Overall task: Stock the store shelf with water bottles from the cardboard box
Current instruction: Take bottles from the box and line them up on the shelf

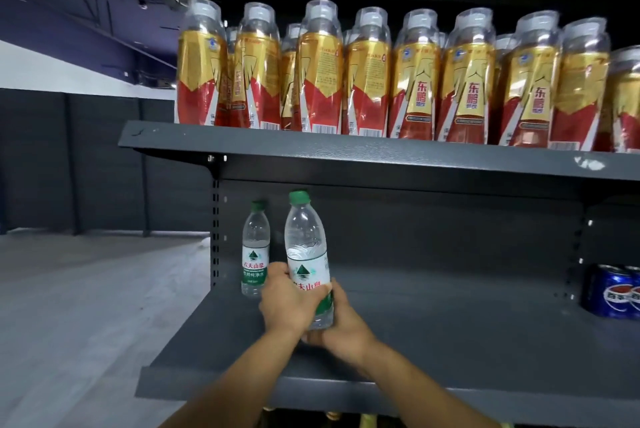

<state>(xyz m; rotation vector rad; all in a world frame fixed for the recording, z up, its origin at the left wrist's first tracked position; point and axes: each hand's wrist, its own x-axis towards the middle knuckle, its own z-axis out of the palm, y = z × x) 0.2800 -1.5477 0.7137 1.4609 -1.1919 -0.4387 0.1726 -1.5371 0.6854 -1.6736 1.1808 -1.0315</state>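
Hands together on 1 water bottle (306, 247), green-capped, clear, held upright over the front left part of the lower shelf (450, 341). Left hand (285, 299) wrapped round the label from the left, fingers curled across its front. Right hand (341, 320) cupped round the bottle's base from the right and below, fingers closed on it. Cannot tell whether the base touches the shelf or hangs just above it.

Second water bottle (255, 251) of the same kind standing upright further back on the same shelf, near the left upright, just left of the held one and apart from both hands. Blue cola cans (613, 292) at the far right of that shelf. Upper shelf (346, 150) packed with rows of red-and-gold drink bottles (367, 81). Grey floor (86, 306) off to the left.
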